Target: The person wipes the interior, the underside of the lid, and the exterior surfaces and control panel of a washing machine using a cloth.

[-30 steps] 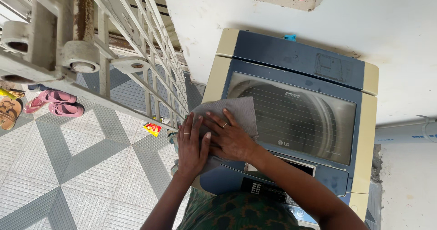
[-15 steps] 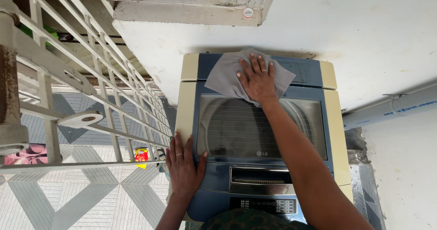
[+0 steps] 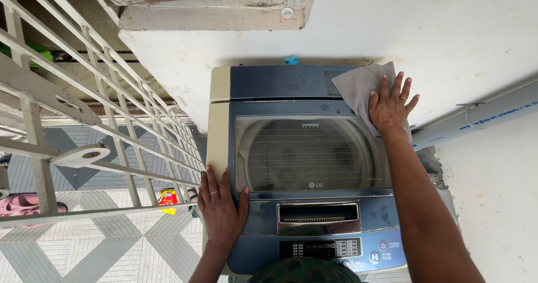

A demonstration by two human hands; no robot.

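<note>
Wiping: the right hand [image 3: 389, 106] presses a grey cloth [image 3: 358, 89] flat at the back right corner of the washing machine [image 3: 286, 81], fingers spread wide and laid over the cloth, not curled around it.
Change: half a second ago that hand and cloth lay at the middle of the back edge; a second ago both hands pressed the cloth at the front left of the lid. The cloth has travelled back and then right along the rear panel.
Meaning: by my judgement the back strip has been covered from the middle to the right, while its left part shows no pass in these views.
Left hand: the left hand [image 3: 221, 207] lies palm down on the front left corner, fingers slightly spread, holding nothing, as it did half a second ago.
Surface: dark blue top with cream side edges, a see-through lid [image 3: 305, 154] showing the drum, a handle recess and a button panel [image 3: 336, 249] along the front edge.
Room: a white wall [image 3: 448, 31] behind, a pale metal gate [image 3: 84, 120] to the left, patterned floor tiles [image 3: 95, 249], a pink sandal [image 3: 22, 204] at the far left, a white pipe [image 3: 487, 115] on the right.
</note>
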